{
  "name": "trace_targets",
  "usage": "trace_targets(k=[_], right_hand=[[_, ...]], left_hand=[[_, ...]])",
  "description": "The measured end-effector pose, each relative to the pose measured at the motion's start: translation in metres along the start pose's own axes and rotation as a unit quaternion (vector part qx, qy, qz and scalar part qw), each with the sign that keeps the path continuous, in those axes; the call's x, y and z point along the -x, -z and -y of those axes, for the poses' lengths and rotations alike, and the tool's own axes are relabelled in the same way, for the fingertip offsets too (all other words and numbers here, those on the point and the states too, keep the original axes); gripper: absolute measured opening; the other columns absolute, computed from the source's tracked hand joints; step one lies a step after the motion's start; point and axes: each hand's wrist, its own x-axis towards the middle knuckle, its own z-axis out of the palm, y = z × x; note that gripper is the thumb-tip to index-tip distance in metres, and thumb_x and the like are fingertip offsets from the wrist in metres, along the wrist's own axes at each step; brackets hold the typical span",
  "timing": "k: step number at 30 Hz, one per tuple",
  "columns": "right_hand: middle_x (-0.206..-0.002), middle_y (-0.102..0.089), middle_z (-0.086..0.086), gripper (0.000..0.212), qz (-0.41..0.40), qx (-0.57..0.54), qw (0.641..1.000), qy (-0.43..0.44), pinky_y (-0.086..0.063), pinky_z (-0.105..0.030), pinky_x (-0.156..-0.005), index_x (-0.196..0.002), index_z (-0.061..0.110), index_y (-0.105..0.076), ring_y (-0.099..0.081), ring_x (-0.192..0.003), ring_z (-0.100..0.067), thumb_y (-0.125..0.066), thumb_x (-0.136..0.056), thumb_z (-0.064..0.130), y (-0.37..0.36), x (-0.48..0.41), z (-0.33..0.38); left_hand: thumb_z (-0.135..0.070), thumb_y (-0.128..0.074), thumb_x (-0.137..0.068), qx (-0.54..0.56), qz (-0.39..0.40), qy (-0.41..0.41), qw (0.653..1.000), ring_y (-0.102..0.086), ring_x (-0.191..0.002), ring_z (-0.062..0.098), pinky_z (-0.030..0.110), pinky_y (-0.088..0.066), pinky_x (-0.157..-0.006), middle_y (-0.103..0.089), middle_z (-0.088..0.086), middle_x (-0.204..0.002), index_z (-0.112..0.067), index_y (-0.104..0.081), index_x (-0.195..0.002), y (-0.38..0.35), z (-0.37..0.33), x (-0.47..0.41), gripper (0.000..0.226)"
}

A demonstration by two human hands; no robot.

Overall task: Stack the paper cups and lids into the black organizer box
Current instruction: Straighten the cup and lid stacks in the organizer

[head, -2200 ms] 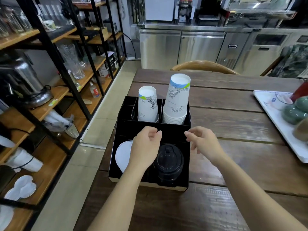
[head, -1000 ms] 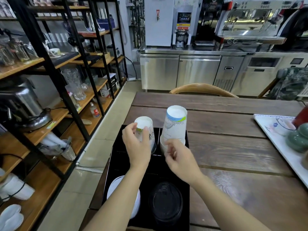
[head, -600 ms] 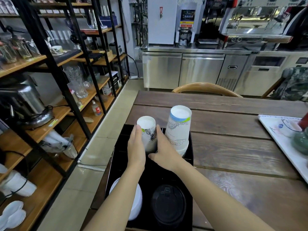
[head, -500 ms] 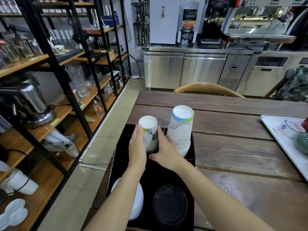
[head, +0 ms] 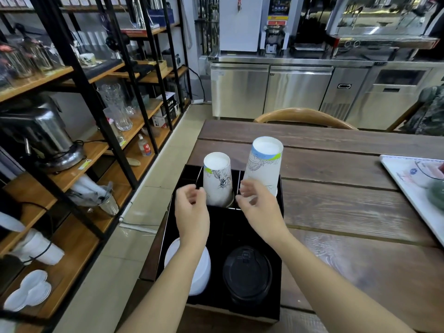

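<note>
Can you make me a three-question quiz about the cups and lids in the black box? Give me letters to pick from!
1. Where is the black lid?
A. near right slot of the box
B. on the tray
C. on a shelf

2. How many cup stacks stand in the box?
A. one
B. two
C. four

3. What are the hands doing?
A. squeezing the short cup
B. lifting the box
C. open, beside the short cup

Answers:
1. A, it lies beside the white lids.
2. B, the short cup and the tall stack.
3. C, the left hand and right hand flank it, fingers loose.
</note>
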Motion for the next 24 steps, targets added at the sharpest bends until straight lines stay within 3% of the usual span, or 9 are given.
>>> trace_targets(k=[2,4,6,9,12,15,17,21,24], right_hand=[[-0.090,-0.061,0.000,0.023,0.008,0.016,1.000,-0.006,-0.039,-0.005,-0.068,-0.110,0.009,-0.060,-0.052,-0.076,-0.008,-0.060,-0.087,0.011,0.012,0.011,-0.001],[-0.088,-0.064,0.001,0.021,0.053,0.058,0.997,-0.013,-0.043,-0.010,-0.072,-0.106,0.011,-0.062,-0.056,-0.077,-0.007,-0.062,-0.087,0.018,0.024,0.023,-0.007],[-0.099,-0.067,-0.001,0.032,0.101,0.100,0.989,-0.045,-0.048,-0.023,-0.085,-0.113,0.012,-0.061,-0.061,-0.088,-0.011,-0.065,-0.085,0.026,0.033,0.034,-0.017],[-0.123,-0.062,-0.005,0.052,0.172,0.136,0.970,-0.105,-0.045,-0.029,-0.098,-0.127,0.009,-0.053,-0.059,-0.110,-0.016,-0.065,-0.084,0.036,0.041,0.048,-0.022],[-0.126,-0.061,-0.007,0.051,0.190,0.154,0.964,-0.108,-0.043,-0.030,-0.100,-0.126,0.006,-0.053,-0.056,-0.118,-0.019,-0.063,-0.085,0.036,0.041,0.060,-0.019],[-0.121,-0.062,-0.008,0.050,0.157,0.196,0.963,-0.099,-0.045,-0.029,-0.093,-0.126,0.008,-0.053,-0.057,-0.110,-0.019,-0.063,-0.085,0.037,0.040,0.067,-0.018],[-0.117,-0.063,-0.008,0.050,0.144,0.203,0.962,-0.116,-0.045,-0.028,-0.087,-0.124,0.009,-0.054,-0.057,-0.104,-0.019,-0.062,-0.085,0.040,0.042,0.071,-0.018],[-0.121,-0.062,-0.011,0.055,0.187,0.207,0.945,-0.171,-0.046,-0.032,-0.092,-0.123,0.005,-0.054,-0.058,-0.112,-0.025,-0.060,-0.086,0.045,0.042,0.079,-0.023],[-0.102,-0.070,-0.010,0.042,0.204,0.172,0.945,-0.192,-0.051,-0.037,-0.082,-0.102,0.007,-0.063,-0.065,-0.096,-0.026,-0.059,-0.085,0.045,0.036,0.083,-0.029]], left_hand=[[-0.015,-0.054,-0.092,-0.044,0.051,-0.008,0.998,-0.056,-0.083,-0.001,0.006,-0.042,-0.070,-0.059,-0.010,-0.089,-0.016,-0.058,-0.099,0.009,0.009,0.018,0.008],[-0.014,-0.055,-0.092,-0.076,0.112,-0.003,0.991,-0.057,-0.084,-0.001,0.002,-0.042,-0.070,-0.062,-0.007,-0.092,-0.016,-0.059,-0.099,0.017,0.019,0.035,0.009],[-0.017,-0.056,-0.091,-0.117,0.181,0.020,0.976,-0.058,-0.095,0.003,0.009,-0.044,-0.080,-0.063,-0.003,-0.106,-0.019,-0.057,-0.106,0.021,0.030,0.048,0.015],[-0.028,-0.056,-0.090,-0.178,0.252,0.066,0.949,-0.048,-0.123,0.011,0.026,-0.039,-0.101,-0.052,-0.004,-0.132,-0.020,-0.047,-0.130,0.019,0.042,0.061,0.042],[-0.032,-0.054,-0.091,-0.197,0.278,0.098,0.935,-0.038,-0.135,0.015,0.029,-0.034,-0.106,-0.041,-0.002,-0.144,-0.019,-0.035,-0.142,0.016,0.043,0.072,0.055],[-0.031,-0.050,-0.093,-0.199,0.290,0.118,0.929,-0.036,-0.137,0.018,0.033,-0.035,-0.110,-0.036,0.001,-0.150,-0.020,-0.029,-0.145,0.016,0.045,0.079,0.057],[-0.033,-0.049,-0.094,-0.206,0.293,0.122,0.926,-0.038,-0.135,0.019,0.032,-0.038,-0.106,-0.037,0.001,-0.149,-0.020,-0.028,-0.145,0.018,0.045,0.082,0.057],[-0.034,-0.049,-0.094,-0.202,0.289,0.147,0.924,-0.047,-0.126,0.021,0.027,-0.040,-0.092,-0.045,0.003,-0.141,-0.018,-0.032,-0.142,0.022,0.047,0.086,0.054],[-0.039,-0.048,-0.093,-0.182,0.290,0.184,0.921,-0.050,-0.122,0.020,0.029,-0.041,-0.088,-0.052,0.002,-0.134,-0.019,-0.041,-0.136,0.025,0.049,0.090,0.048]])
